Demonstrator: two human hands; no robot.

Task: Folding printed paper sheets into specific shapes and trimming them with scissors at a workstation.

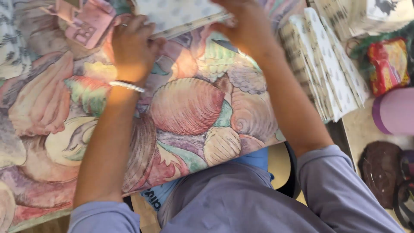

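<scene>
1. The folded patterned paper piece (181, 15), white with small grey marks, lies at the top centre of the frame, partly cut off by the upper edge.
2. My left hand (131, 47) sits at its lower left edge, fingers curled together against the paper; a thin white bracelet (126, 86) rings that wrist.
3. My right hand (246, 26) presses on its right end, fingers bunched down over the fold, though I cannot tell how tightly they pinch.
4. Under it all spreads a tablecloth (189, 108) painted with big seashells in pink, green and cream, filling most of the picture.
5. At upper left, a pink boxy tool (88, 23) rests on the cloth, just beside my left hand.
6. At upper right, a stack of folded patterned papers (327, 64) fans out.
7. Further right are a red and yellow packet (388, 64), a purple round lid (394, 111), and a dark brown lump (380, 170) at lower right.
</scene>
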